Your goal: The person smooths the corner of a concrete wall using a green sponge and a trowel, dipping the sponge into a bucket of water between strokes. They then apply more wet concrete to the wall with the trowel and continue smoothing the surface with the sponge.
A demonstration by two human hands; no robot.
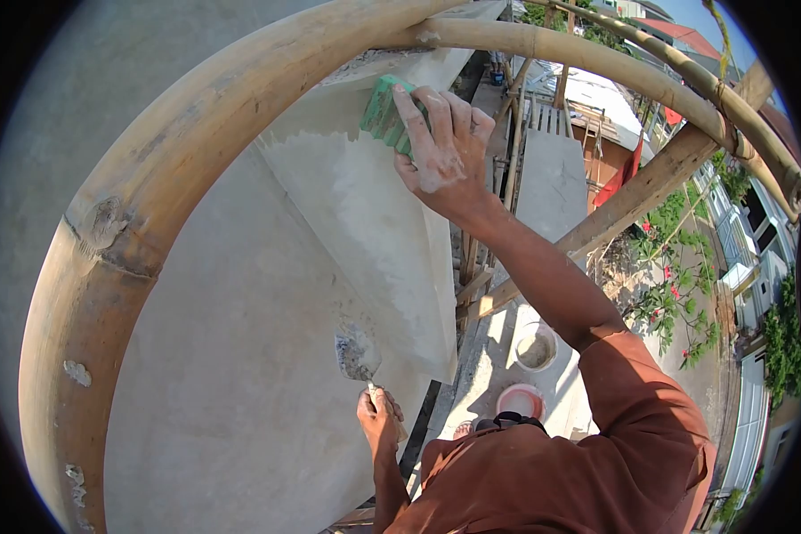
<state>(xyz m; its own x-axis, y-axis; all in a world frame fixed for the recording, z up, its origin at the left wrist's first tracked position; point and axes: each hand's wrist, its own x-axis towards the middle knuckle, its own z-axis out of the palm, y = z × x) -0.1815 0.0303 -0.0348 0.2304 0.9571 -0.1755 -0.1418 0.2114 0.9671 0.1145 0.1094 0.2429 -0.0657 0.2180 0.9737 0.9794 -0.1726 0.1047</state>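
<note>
My right hand (447, 153) is raised to the upper part of a pale plastered surface (365, 214), its fingers wrapped over a green block (388, 116) that lies against the plaster. Whitish residue coats the back of this hand. Lower down, my left hand (380, 416) is closed round the handle of a trowel (356, 356). Grey-white paste covers the trowel's blade, which is in front of the smooth wall (222, 383). A ragged edge of lighter plaster shows just left of the green block.
A thick bamboo pole (116, 222) curves across the left and top. More poles (632, 200) cross at the right. Near my body stand a white bucket (536, 347) and a pink bucket (521, 402). Planks (552, 182), flowering plants (676, 285) and roofs lie beyond.
</note>
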